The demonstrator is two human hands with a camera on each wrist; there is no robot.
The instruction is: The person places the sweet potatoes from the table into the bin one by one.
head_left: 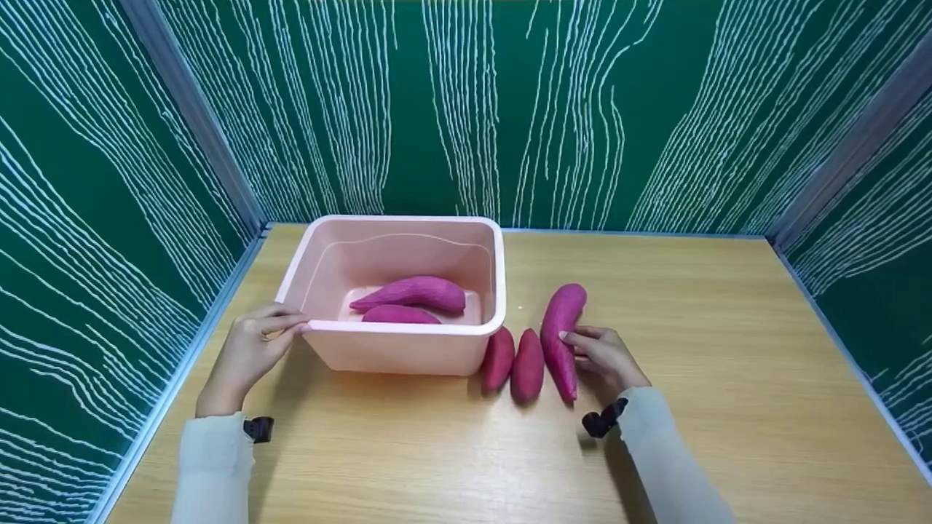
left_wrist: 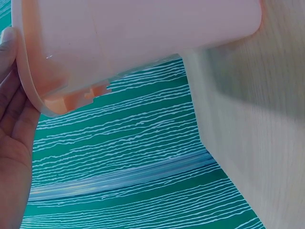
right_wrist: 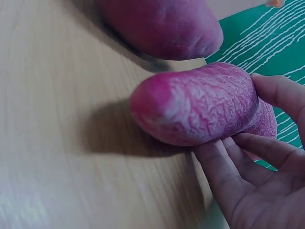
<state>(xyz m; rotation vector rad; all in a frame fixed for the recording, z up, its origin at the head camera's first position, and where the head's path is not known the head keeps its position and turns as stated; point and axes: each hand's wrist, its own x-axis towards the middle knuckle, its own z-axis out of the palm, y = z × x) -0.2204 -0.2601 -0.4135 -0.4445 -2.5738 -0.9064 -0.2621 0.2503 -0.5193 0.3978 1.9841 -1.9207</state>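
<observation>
Left hand (head_left: pixel 251 349): thumb and fingers pinched the rim of the pink bin (head_left: pixel 408 354) at its near left corner. Right hand (head_left: pixel 608 356): grasping the long curved sweet potato (head_left: pixel 561 327), thumb on one side, fingers on the other. The right wrist view showed wrinkled skin on this piece and a rounded end; whether it touched the worktop (head_left: pixel 713 327) could not be told. It lay to the right of the bin, thicker end far, tapered tip near.

Just left of the held piece were two smaller, redder pieces: the middle red sweet potato (head_left: pixel 528 367) and the left red sweet potato (head_left: pixel 499 356), side by side, lengthwise near to far. The left one was just beside the bin's near right corner; contact could not be judged.

The bin stood on the far left part of the worktop, opening upward. Inside, on its floor: a large purple sweet potato (head_left: pixel 422 291), pointed end to the left, and, nearer, a second purple sweet potato (head_left: pixel 400 314), partly hidden by the near wall.

Both forearms wore pale sleeves (head_left: pixel 211 466). Green panels (head_left: pixel 553 145) with wavy white lines bounded the worktop at left, right and far sides.
</observation>
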